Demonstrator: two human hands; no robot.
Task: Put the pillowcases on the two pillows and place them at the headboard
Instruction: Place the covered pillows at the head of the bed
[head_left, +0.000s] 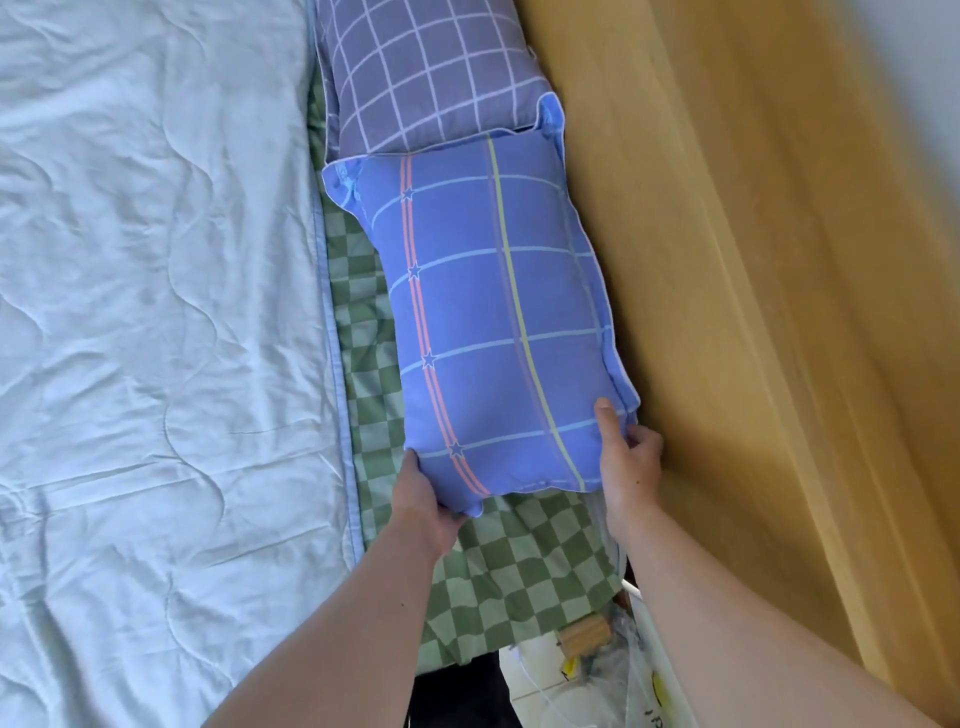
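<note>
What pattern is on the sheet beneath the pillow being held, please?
A green checkerboard of light and darker squares on the sheet, clearest in the head view.

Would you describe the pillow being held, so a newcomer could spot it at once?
Find the wooden headboard; two pillows lie along it on the green checked sheet. The blue pillow is the nearer one, gripped at its near corners by the left hand and right hand. Unlike the grey grid pillow, it has orange star stripes.

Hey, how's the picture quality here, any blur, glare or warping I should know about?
Head view: even, soft daylight with no hard shadows or glare; the wooden headboard is smeared by motion blur, the blue striped pillow and both hands, left hand and right hand, are fairly sharp; wide-angle tilt slants the whole scene.
</note>
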